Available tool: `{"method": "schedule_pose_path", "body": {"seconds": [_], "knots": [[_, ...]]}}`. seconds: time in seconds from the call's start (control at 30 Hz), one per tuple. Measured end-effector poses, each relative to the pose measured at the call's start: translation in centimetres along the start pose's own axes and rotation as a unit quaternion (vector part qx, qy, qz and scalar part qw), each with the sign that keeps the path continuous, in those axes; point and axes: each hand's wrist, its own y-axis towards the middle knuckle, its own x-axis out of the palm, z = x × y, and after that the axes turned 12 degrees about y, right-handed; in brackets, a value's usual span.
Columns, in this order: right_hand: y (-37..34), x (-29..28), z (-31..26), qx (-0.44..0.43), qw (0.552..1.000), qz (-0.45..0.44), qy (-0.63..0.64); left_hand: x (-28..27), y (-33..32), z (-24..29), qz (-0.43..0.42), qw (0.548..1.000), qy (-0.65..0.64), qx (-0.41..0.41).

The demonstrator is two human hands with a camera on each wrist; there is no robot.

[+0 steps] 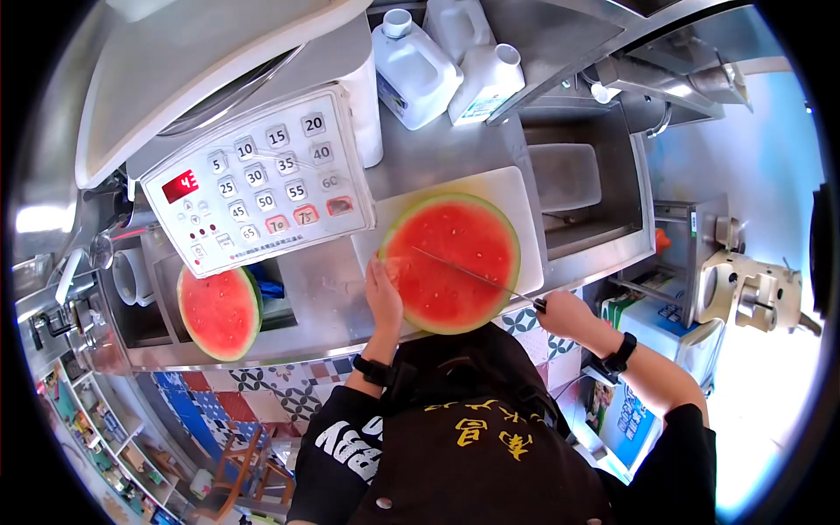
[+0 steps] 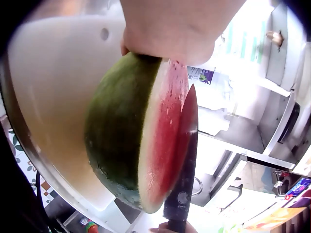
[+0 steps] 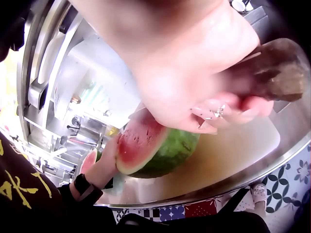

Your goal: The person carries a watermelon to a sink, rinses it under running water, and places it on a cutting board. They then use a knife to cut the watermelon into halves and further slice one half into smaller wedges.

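Note:
A large watermelon half (image 1: 451, 262), red cut face up, sits on a white cutting board (image 1: 528, 254). At its left rim my left hand (image 1: 385, 293) grips the edge; in the left wrist view this hand (image 2: 170, 34) covers the top of the rind. My right hand (image 1: 569, 319) holds a knife by its handle, on the melon's right side. The knife's blade (image 1: 468, 273) reaches across the red face toward its middle, and in the left wrist view the blade (image 2: 187, 160) runs close along that face. The brown knife handle (image 3: 286, 73) sticks out of my right fist (image 3: 194, 82).
Another watermelon half (image 1: 219, 315) stands at the left by a sink compartment. A white keypad panel (image 1: 262, 179) with a red display overhangs the counter left of the board. White plastic jugs (image 1: 416, 74) stand behind. To the right is a sink (image 1: 573, 232) with a clear tub.

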Motion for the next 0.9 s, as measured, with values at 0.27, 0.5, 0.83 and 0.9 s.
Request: {"method": "schedule_pose_path", "body": {"seconds": [0.27, 0.5, 0.83, 0.9], "knots": [[2.0, 2.2, 0.5, 0.009, 1.0, 0.0, 0.02, 0.2, 0.1, -0.3, 0.018, 0.999, -0.046, 0.002], [3.3, 4.2, 1.1, -0.002, 0.998, 0.016, 0.058, -0.5, 1.8, -2.1, 0.035, 0.999, -0.017, 0.004], [5.1, 5.3, -0.2, -0.035, 0.994, 0.038, 0.101, -0.9, 2.6, -0.4, 0.002, 1.0, -0.005, -0.024], [5.1, 5.4, -1.7, -0.035, 0.993, 0.044, 0.108, -1.3, 3.3, -0.7, 0.006, 1.0, 0.001, -0.019]]}}
